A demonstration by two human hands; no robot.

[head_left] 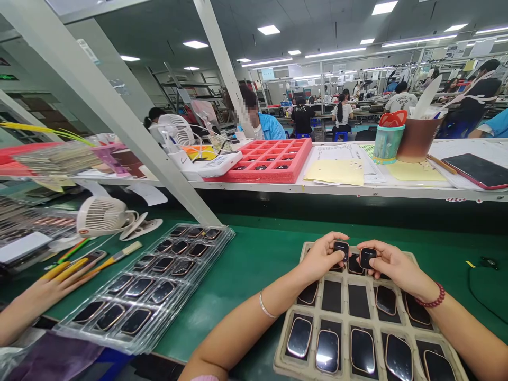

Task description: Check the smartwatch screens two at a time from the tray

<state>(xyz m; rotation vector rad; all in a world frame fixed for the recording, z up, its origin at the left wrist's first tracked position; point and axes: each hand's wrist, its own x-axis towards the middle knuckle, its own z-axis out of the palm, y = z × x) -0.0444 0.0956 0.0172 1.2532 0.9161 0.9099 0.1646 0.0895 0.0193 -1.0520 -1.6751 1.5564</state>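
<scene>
Monitoring remotely, I log left hand (323, 257) pinching one watch unit (341, 248), right hand (391, 263) a second unit (368, 257). Slackened grip could drop either, scuffing screens (362, 350) in the tray (344, 304).

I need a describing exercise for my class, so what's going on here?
The person's left hand holds one small watch and the right hand another, close together above a beige tray. Both watches show light lettering. More watches lie in that tray. To the left, a see-through tray of watches sits on the green table, and another person's hand, with yellow finger covers, is near a brush.
</scene>
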